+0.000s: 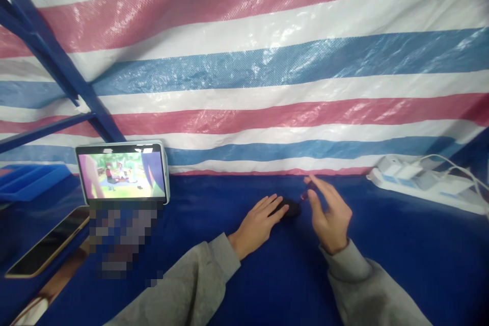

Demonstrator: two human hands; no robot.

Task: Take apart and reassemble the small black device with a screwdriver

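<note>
On the blue table surface (275, 285), my left hand (257, 226) lies with its fingers spread, the fingertips touching a small black object (291, 208). Just right of that object, my right hand (331, 214) is raised a little with thumb and index finger bent toward each other. Between those fingertips is a small, dark reddish-purple item (305, 194), partly hidden by the fingers and too small to identify. Grey sleeves cover both of my forearms.
At the left, a propped-up device (124, 173) shows a cartoon, with a phone (49, 242) and a blue tray (38, 181) near it. A white power strip (428, 188) with plugs and cables lies at the right. Striped sheeting (267, 66) hangs behind.
</note>
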